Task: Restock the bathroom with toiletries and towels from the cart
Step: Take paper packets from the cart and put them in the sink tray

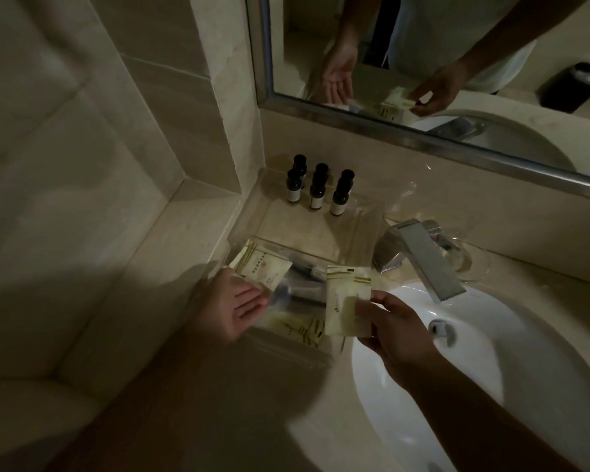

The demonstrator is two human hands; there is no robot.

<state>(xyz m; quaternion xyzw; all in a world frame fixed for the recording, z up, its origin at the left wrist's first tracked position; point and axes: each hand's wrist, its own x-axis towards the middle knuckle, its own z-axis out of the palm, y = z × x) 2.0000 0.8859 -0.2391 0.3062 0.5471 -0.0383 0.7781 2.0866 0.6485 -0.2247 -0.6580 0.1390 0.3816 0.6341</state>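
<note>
Marble tabletop [171,267] | white sink [491,352] at your right | clear tray [304,226] beside it | your left hand [229,308] released, palm up, at tray's near-left | your right hand [395,332] pinches pale packet [346,301] over tray's right edge | five dark bottles [315,187] at tray's far end

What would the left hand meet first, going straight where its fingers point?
Probably the grey tubes lying in the clear tray, just past the left hand; depth is unclear.
</note>
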